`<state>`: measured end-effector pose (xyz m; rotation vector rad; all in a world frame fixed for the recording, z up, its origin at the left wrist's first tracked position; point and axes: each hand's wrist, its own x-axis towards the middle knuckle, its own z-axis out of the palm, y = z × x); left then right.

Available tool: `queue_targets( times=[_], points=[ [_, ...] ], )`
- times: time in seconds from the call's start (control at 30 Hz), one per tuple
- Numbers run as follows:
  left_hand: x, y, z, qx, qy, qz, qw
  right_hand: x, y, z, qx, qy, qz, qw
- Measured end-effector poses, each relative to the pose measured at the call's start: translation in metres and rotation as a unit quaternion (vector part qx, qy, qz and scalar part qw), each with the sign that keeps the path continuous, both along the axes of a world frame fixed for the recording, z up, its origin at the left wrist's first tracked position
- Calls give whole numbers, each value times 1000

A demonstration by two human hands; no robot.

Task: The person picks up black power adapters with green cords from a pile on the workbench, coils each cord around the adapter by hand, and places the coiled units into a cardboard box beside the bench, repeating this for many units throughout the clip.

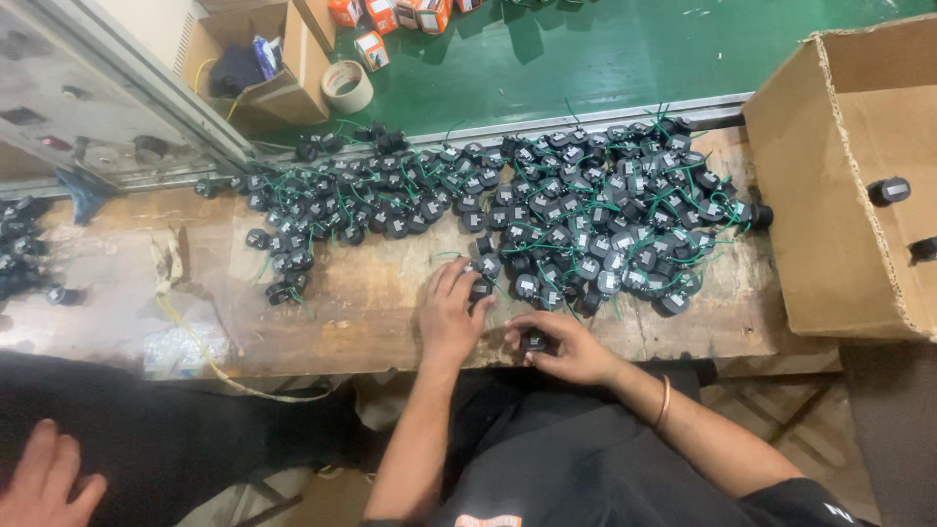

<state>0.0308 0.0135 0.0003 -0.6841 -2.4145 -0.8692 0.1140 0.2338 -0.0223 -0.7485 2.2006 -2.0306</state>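
On the worn wooden desk (371, 312) we keep the heap of small black round parts with green wires (547, 210) within reach (far side). Our left hand (451, 314) rests open, fingertips touching a part at its near edge; our right hand (564, 346) pinches one black part (533, 341) at the near edge.

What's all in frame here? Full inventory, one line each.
small parts with wire leads: many, black with green wires, heaped across the workbench
workbench: one, worn brown wood, centre
cardboard box: one, brown, right edge, a few black parts inside
tape roll: one, tan, green floor beyond the bench
small cartons: several, orange, top edge
another person's hand: one, bottom left
left hand: on parts at the heap's edge
right hand: pinching one black part
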Motion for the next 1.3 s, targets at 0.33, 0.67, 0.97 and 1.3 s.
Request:
queue_targets(
  times=[0.33,0.67,0.97,1.3],
  points=[
    [15,-24,-21,80,-83,58,992,4,3,-19,-95,-112,-1,989],
    [16,-32,-30,341,-177,0,923,3,4,-14,-101,-125,6,987],
    [40,28,14,92,-16,-272,958,3,4,-38,178,11,-33,983],
    [52,19,-4,187,-43,-277,942,-1,5,-44,65,14,-83,994]
  ],
)
